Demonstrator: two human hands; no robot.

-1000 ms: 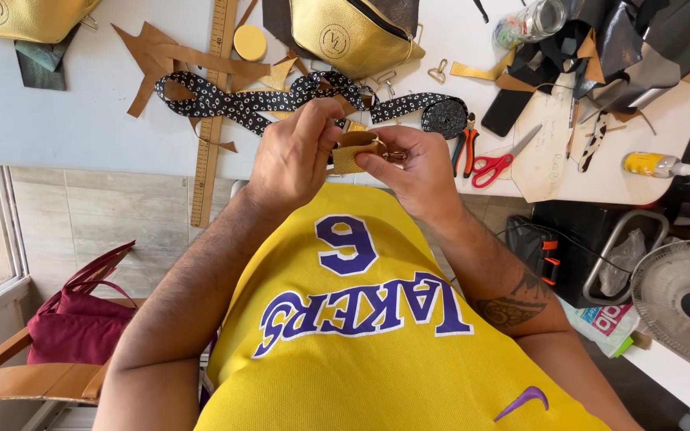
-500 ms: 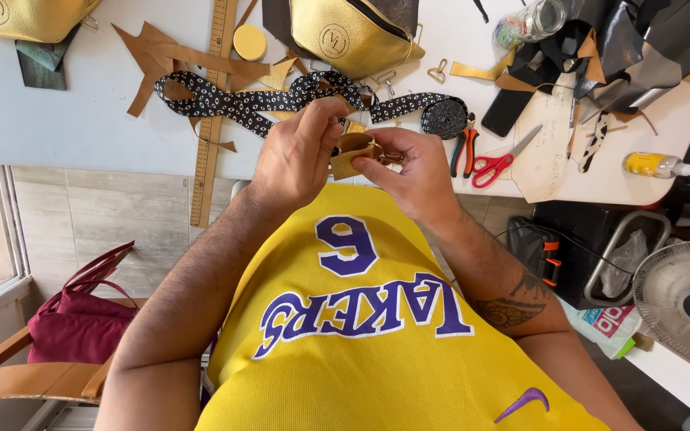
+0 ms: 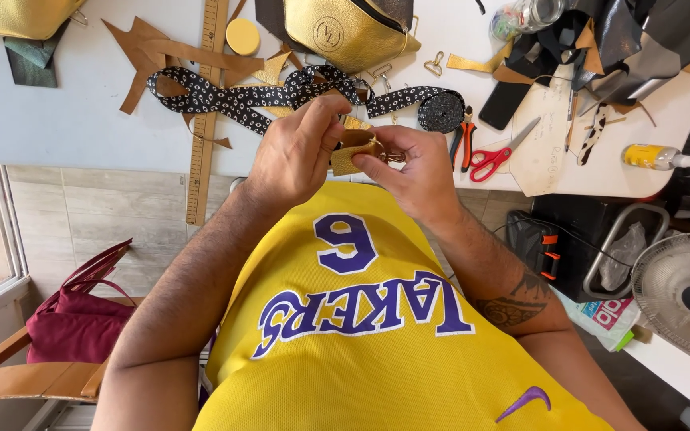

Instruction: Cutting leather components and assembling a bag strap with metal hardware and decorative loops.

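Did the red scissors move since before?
No. The red scissors lie in the same spot on the white table, beside the pliers.

Bare white table (image 3: pixel 65 120) lying open left of the wooden ruler (image 3: pixel 201 120). Patterned strap (image 3: pixel 225 96) and leather scraps (image 3: pixel 161 60) crowding the space ahead of the hands; red scissors (image 3: pixel 501 156), pliers (image 3: pixel 463 136) and glue bottle (image 3: pixel 656 156) blocking the right.
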